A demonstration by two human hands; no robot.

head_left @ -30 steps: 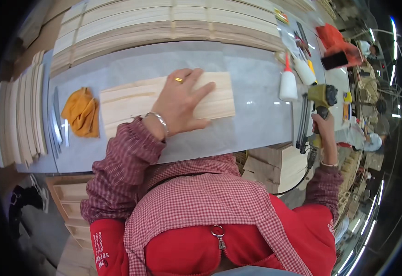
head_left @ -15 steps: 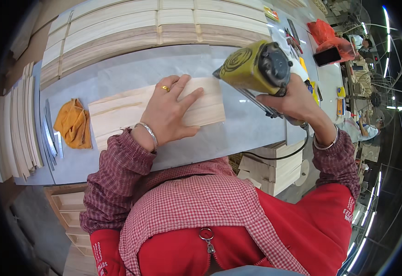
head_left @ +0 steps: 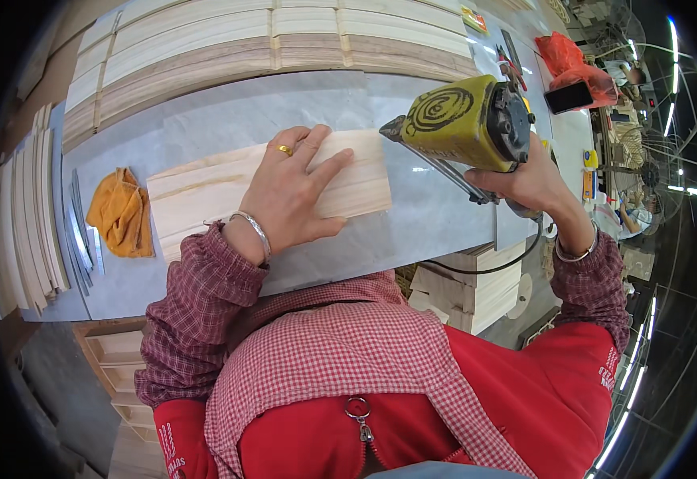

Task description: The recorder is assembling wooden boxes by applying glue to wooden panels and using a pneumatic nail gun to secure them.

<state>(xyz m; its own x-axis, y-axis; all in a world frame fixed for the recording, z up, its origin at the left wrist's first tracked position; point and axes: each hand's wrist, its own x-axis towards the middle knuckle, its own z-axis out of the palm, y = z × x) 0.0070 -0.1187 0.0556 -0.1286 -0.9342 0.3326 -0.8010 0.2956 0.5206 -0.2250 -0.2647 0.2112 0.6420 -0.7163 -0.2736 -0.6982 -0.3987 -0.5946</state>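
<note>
A pale wooden board [head_left: 205, 185] lies flat on the grey worktable [head_left: 420, 231]. My left hand [head_left: 296, 188] rests on it with the fingers spread, pressing near its right half. My right hand [head_left: 528, 180] is wrapped round the handle of a yellow-green nail gun [head_left: 452, 112], which has a dark head. The gun is tilted, its dark nose pointing left at the board's far right corner. Whether the nose touches the wood I cannot tell. A black hose [head_left: 484, 271] runs down from the gun's handle.
Long stacked boards [head_left: 229, 56] line the table's far side. An orange cloth [head_left: 121, 211] and thin metal strips [head_left: 77, 227] lie to the left, beside upright wooden slats [head_left: 29, 215]. At far right are a red plastic bag [head_left: 564, 56] and a black phone [head_left: 568, 98]. Wooden boxes [head_left: 476, 291] stand below the front edge.
My right hand has moved the nail gun slightly right and down, and its nose sits a little farther right. My left hand stays spread on the board.
</note>
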